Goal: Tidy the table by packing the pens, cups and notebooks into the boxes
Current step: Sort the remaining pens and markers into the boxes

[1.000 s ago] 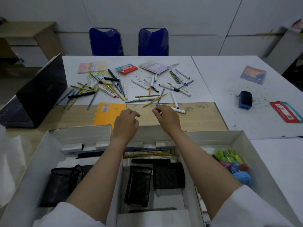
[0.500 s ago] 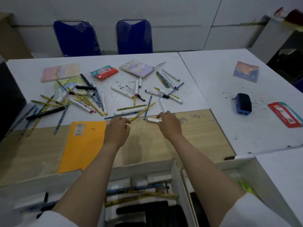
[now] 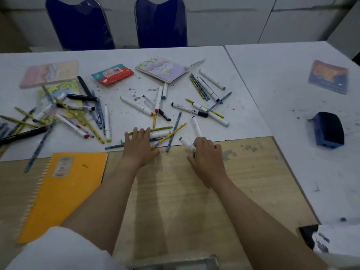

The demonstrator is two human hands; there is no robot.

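Observation:
Several pens, markers and pencils [image 3: 136, 106] lie scattered over the white table. My left hand [image 3: 139, 148] rests flat with straight fingers on a few pencils and a white marker at the table's near edge. My right hand [image 3: 207, 154] curls its fingers round a white marker [image 3: 186, 143] with a grey cap. An orange spiral notebook [image 3: 64, 190] lies on the wooden surface at the left. A pink notebook [image 3: 49, 74], a purple notebook [image 3: 162, 68] and a blue-orange notebook [image 3: 329, 76] lie farther back. Only a sliver of the box rim [image 3: 175, 263] shows at the bottom edge.
Two blue chairs [image 3: 116, 22] stand behind the table. A red wipes pack [image 3: 113, 74] lies between the notebooks. A dark blue sharpener [image 3: 329, 130] sits on the right table. A dark object [image 3: 308, 235] pokes in at the lower right.
The view has tilted up and forward, so the boxes have dropped out of sight. Both hands reached out to the pens; the right hand closed round a white marker, the left spread flat on pencils.

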